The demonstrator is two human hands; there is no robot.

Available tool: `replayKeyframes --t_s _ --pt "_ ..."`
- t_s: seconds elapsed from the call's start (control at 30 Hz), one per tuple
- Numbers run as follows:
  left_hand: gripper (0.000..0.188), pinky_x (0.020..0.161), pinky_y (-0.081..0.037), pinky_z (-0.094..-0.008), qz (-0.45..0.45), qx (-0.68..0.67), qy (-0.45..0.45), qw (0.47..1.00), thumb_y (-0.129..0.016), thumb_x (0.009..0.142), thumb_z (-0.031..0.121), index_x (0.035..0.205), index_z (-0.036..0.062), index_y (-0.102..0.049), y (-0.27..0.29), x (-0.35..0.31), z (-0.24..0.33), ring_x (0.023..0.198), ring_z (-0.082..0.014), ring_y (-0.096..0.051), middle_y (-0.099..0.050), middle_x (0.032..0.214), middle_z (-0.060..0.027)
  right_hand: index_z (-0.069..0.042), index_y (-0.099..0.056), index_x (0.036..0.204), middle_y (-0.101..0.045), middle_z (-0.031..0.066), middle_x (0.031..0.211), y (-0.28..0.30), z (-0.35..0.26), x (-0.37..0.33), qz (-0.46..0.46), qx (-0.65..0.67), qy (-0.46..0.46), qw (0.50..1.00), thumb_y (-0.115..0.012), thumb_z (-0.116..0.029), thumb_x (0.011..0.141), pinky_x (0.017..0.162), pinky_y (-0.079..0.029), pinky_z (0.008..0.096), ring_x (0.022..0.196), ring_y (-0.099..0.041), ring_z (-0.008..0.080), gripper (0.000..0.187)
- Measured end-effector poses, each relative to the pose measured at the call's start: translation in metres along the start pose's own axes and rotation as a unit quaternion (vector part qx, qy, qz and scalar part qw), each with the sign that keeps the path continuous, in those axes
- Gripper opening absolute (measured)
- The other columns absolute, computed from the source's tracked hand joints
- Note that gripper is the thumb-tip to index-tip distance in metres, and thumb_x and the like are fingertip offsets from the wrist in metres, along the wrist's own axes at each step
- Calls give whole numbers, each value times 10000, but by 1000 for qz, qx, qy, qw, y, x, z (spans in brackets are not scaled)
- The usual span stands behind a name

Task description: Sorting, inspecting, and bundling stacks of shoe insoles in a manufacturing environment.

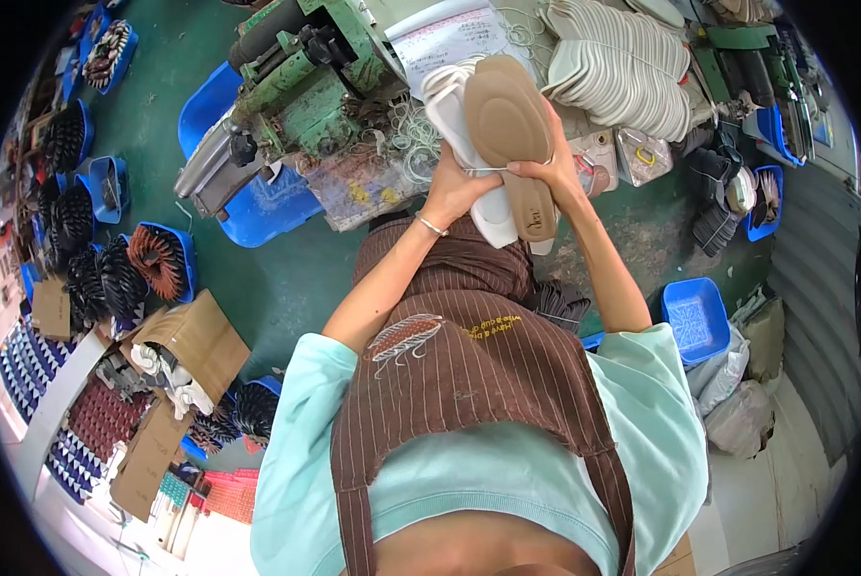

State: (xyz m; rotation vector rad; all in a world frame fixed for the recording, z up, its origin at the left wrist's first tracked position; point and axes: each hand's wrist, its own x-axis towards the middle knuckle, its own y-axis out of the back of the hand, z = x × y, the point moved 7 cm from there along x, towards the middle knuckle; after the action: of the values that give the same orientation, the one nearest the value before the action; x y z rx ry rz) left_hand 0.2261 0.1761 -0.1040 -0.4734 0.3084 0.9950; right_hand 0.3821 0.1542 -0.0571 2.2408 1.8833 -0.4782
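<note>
In front of me, over the near edge of the bench, both my hands hold a bundle of shoe insoles. The front insole (509,115) is tan, with a rounded pad outline and its narrower heel end toward me. White insoles (491,213) show beside and behind it. My left hand (457,185) grips the bundle's left side, a bracelet on its wrist. My right hand (553,169) is wrapped round the right side, thumb across the tan insole. A thin light string (485,171) crosses the bundle between the two thumbs; the fingers behind are hidden.
A long row of white insoles (622,72) lies at the bench's right, beside a written paper sheet (449,38). Tangled string (411,139) sits near a green machine (310,106). Blue bins (696,319) and a cardboard box (195,350) stand on the floor.
</note>
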Motion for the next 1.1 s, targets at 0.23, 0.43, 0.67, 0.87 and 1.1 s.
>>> replayKeyframes --t_s 0.23,0.43,0.67,0.87,1.1 --pt "586 869 -483 -319 47 -24 43 998 -770 595 16 1129 -24 -531 1 10 8 1011 -208 -596 -621 1094 -108 -12 -152 1447 -311 198 1429 2 3 14 5 -114 43 993 -843 -292 568 1072 -284 370 1300 -350 271 1153" --pt "609 838 -485 -312 132 77 53 987 -769 538 38 1100 -29 -543 21 6 -16 951 -232 -616 -638 1055 -129 41 -194 1408 -386 197 1352 14 -54 13 169 -208 207 941 -872 -227 505 1049 -328 386 1237 -408 290 1160" --pt "701 930 -438 -312 142 25 86 986 -750 564 4 1202 -57 -467 43 -14 -64 1097 -264 -547 -570 1176 -144 -61 -374 1347 -500 124 1250 135 -133 66 310 268 242 879 -670 -355 796 968 -424 427 1134 -503 277 692" --pt "713 878 -483 -356 41 -68 189 979 -754 690 43 1296 -37 -389 73 14 -83 1082 -260 -562 -540 1213 -130 -13 -379 1345 -477 164 1311 100 -79 28 124 307 83 940 -610 -418 785 1005 -409 460 1157 -506 326 729" --pt "1059 1077 -253 -320 28 -131 75 988 -706 760 474 1448 -28 -76 43 -45 28 1320 -260 -318 -334 1416 -167 10 -354 1349 -506 185 1258 0 -19 -46 0 395 -130 909 -717 -300 657 985 -439 434 1143 -515 324 840"
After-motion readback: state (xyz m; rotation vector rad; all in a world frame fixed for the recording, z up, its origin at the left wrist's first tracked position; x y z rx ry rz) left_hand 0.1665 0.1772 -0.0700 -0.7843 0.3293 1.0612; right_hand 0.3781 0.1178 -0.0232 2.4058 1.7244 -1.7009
